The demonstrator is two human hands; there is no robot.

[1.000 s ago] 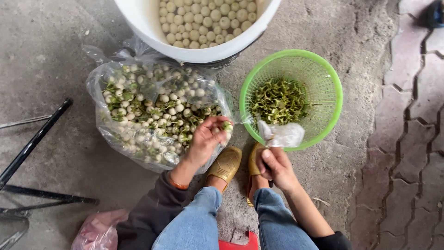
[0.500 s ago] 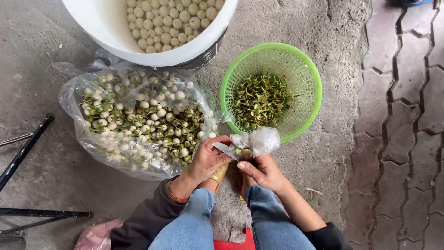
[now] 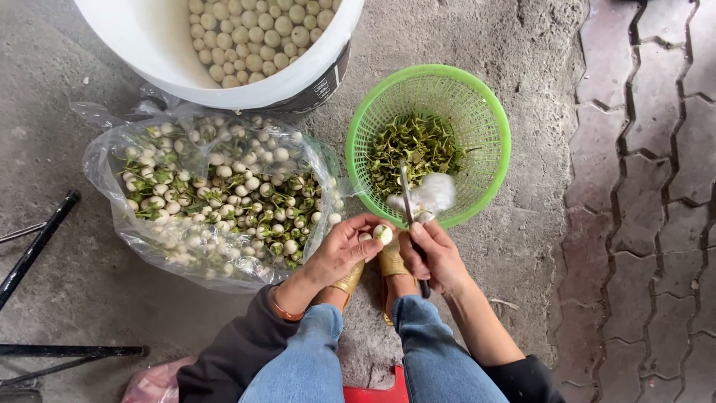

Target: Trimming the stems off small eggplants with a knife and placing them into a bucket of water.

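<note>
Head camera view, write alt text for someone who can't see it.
A seated person's left hand holds a small round white eggplant while the right hand grips a knife over a green plastic basket of trimmed green stems. A clear plastic bag of untrimmed eggplants and a white bucket of trimmed ones sit on the concrete.

This was an outdoor work spot at ground level, a yard or street-side patch. Rough grey concrete ground (image 3: 89,291) ran under everything, and interlocking paving bricks (image 3: 649,224) took over at three o'clock. Produce sat in bulk on the ground: a clear plastic bag (image 3: 112,160) of small round vegetables at nine o'clock, a white bucket (image 3: 149,45) at twelve, a green basket (image 3: 496,142) of trimmings at one o'clock.
</note>
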